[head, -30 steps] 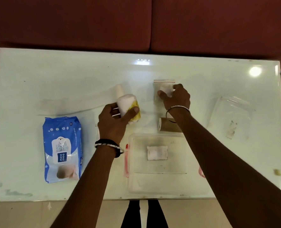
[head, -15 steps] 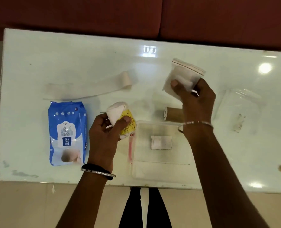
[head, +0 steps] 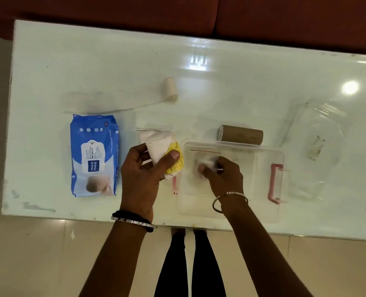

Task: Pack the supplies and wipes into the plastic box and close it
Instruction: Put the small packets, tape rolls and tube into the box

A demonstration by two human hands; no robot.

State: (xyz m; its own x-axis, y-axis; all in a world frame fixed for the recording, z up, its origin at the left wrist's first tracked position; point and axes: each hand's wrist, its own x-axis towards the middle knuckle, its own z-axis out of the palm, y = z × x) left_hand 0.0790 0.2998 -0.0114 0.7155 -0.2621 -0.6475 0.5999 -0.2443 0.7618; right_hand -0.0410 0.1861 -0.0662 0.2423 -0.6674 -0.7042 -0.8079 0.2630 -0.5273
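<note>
A white glossy table (head: 113,61) is seen from above, with a dark red sofa (head: 285,18) along its far edge. A clear plastic box (head: 263,211) is set near the front edge of the table, open, with pink latches (head: 275,182) on its left and right ends. Its clear lid (head: 319,146) is laid on the table to the right of it, apart from the box. A blue pack of baby wet wipes (head: 94,157) is laid flat at the left of the table, well apart from the box. A partly unrolled beige bandage (head: 170,92) is found farther back, its loose tail stretched out to the left. A brown roll (head: 241,133) is laid on its side just behind the far wall of the box.

The left hand (head: 143,179) is held just left of the box, and its fingers are closed around a white packet with a yellow label (head: 167,153), which is lifted above the table and reaches over the box's left wall. The right hand (head: 222,174) is lowered into the box, and its fingers are pinched on a small clear zip bag with white padding (head: 206,162), which is blurred and is held inside the box at its left part. Bangles are worn on both wrists.
</note>
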